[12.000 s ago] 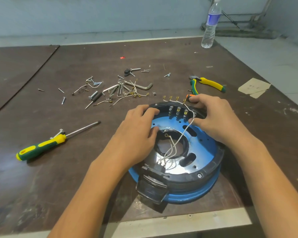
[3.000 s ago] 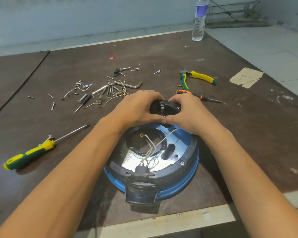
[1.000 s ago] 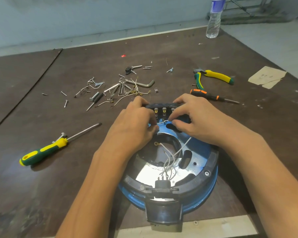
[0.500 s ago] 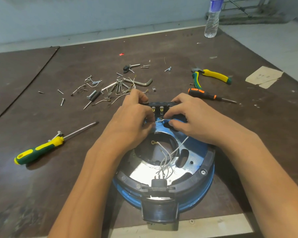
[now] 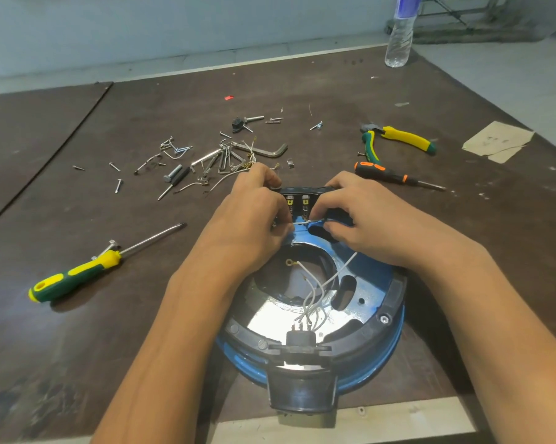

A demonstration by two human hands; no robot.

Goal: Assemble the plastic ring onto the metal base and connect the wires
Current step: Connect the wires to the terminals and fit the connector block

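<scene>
Now, both hands at ring's far side: left hand (image 5: 251,219) and right hand (image 5: 360,219) each pinching thin white wire (image 5: 303,221) below terminal block (image 5: 297,200). Black plastic ring (image 5: 395,299) sits on blue metal base (image 5: 366,280), by table's (image 5: 78,347) front edge. Wire light, limp, springy, so grip close to lug end. Dark worn tabletop, loose screws (image 5: 119,185) mid-table, bottle (image 5: 400,36) at far right corner.

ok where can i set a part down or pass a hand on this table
Free: the table stretch between the yellow-green screwdriver and the left forearm; the far strip between the screw pile and the water bottle. Crowded: the screw pile beyond the left hand, the pliers and orange-black screwdriver beyond the right hand; both pinch the white wire.
</scene>
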